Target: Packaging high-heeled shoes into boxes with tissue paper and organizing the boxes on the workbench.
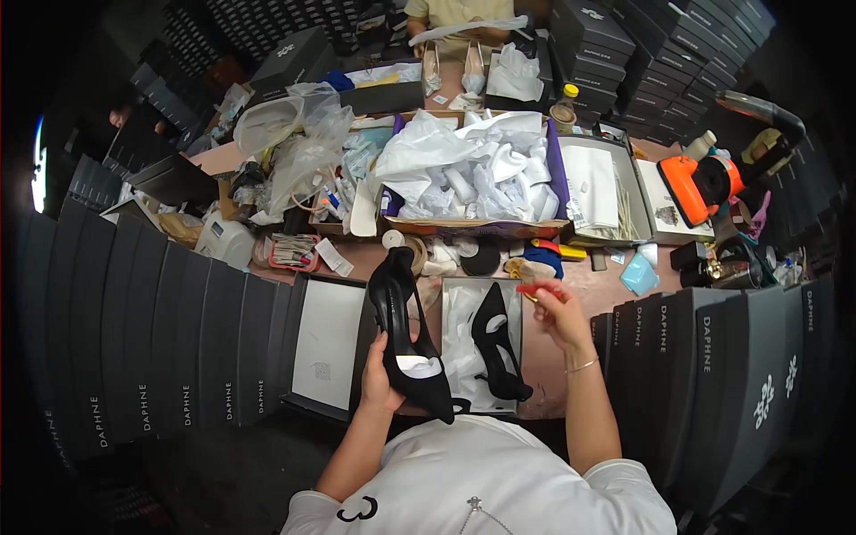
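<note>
A black high-heeled shoe [419, 378] with white paper in its toe is held up in my left hand [378, 383], the toe toward me. Its mate, another black shoe [490, 330], lies on white tissue in the open shoebox [520, 406] in front of me. Over the right side of that box, my right hand [559, 314] pinches a small red tool [528, 290]; its exact kind is too small to make out. Left of the shoebox, the box lid [330, 352] lies with its white inside up, partly behind my left arm.
Dark shoebox stacks wall me in on the left [169, 330] and right [695, 357]. Ahead stands a carton [401, 223] of crumpled white paper. An orange device [691, 187] sits far right, a yellow-capped bottle [563, 111] nearer the middle. Across the table is another person [459, 13].
</note>
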Action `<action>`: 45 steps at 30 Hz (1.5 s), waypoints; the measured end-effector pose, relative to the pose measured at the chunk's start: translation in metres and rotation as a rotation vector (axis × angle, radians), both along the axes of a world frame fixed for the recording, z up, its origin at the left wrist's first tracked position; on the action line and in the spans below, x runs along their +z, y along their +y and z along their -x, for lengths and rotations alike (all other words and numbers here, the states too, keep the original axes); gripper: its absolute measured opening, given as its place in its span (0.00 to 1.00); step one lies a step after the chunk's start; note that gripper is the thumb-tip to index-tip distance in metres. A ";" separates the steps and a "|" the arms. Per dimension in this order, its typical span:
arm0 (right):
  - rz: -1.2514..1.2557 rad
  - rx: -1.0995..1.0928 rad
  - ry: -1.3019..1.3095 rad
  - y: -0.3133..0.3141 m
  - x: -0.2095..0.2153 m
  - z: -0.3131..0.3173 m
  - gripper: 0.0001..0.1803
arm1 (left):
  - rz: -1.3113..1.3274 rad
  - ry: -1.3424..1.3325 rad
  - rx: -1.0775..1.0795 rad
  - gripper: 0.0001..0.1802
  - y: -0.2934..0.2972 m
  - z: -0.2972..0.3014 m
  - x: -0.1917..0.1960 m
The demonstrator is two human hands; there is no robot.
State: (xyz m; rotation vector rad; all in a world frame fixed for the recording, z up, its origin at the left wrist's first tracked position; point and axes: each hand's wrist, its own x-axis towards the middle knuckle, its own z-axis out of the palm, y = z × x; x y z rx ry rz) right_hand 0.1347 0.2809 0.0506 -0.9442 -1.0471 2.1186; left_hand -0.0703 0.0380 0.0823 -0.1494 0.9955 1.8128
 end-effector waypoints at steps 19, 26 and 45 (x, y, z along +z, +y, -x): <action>-0.300 -0.205 -0.315 -0.267 0.047 -0.085 0.10 | 0.042 0.007 -0.929 0.18 -0.031 -0.075 0.000; 0.109 -0.273 -0.289 -0.348 0.007 -0.160 0.28 | 0.281 -0.099 -1.323 0.19 -0.040 -0.148 -0.046; -0.032 -0.662 -0.562 -0.386 -0.026 -0.450 0.30 | 0.327 0.091 -1.677 0.23 -0.033 -0.491 -0.068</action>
